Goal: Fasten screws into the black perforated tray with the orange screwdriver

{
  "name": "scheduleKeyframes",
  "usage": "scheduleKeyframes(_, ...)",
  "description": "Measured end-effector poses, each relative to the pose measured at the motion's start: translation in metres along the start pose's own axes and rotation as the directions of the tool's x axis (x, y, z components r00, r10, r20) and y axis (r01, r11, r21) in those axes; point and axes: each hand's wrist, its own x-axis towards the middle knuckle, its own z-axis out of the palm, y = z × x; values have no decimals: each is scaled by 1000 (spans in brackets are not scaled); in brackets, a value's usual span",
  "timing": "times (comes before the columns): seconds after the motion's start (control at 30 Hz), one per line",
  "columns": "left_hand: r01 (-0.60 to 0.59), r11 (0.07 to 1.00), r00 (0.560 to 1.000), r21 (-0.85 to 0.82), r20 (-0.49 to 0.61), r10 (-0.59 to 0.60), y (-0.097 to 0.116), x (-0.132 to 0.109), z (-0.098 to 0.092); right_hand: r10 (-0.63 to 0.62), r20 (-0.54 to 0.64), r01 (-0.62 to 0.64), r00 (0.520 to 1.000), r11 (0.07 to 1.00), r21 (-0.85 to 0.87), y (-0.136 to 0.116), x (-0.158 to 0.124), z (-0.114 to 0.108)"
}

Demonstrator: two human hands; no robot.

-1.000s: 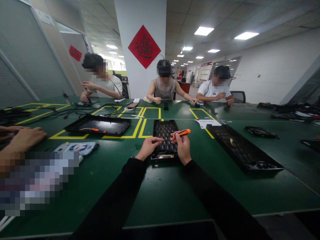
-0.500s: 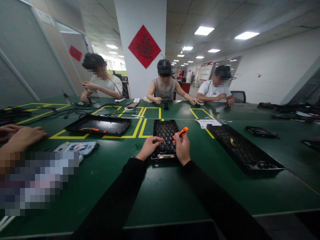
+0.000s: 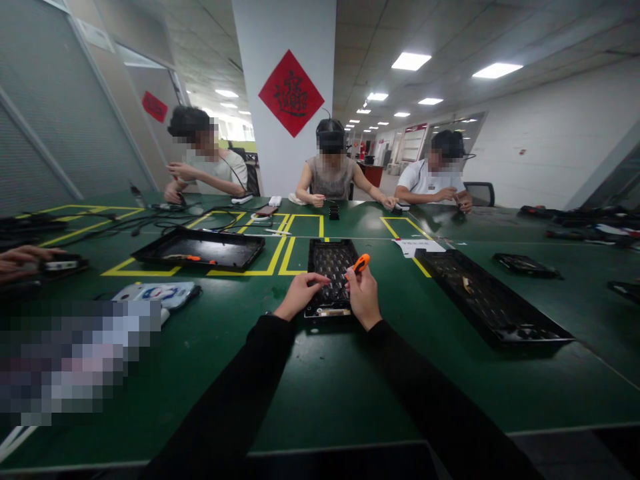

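Note:
My right hand is closed around an orange-and-black screwdriver. The handle's butt leans up to the right, and the tip is hidden among my fingers. Beneath both hands lies a black tray-like casing with rows of small shiny slots and a pale metallic strip at its near end. My left hand reaches over the casing's left edge, thumb and fingertips pinched close together above the slots. Whatever they may hold is too small to make out.
A black tray with orange-handled tools lies left; a long black tray and small black casing lie right. Near left are a phone-like object and a neighbour's hand. Three people sit opposite. Cables cross the table.
The screwdriver handle has shifted slightly left and turned a little in my right hand. My left hand stays put. The neighbour's hand has drawn back left, uncovering a dark device.

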Motion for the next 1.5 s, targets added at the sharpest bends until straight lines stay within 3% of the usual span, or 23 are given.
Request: scheduleKeyframes(1.5, -14, 1000, 1000, -2, 6, 14, -2, 0, -1, 12, 67, -15, 998, 999, 50, 4, 3, 3)
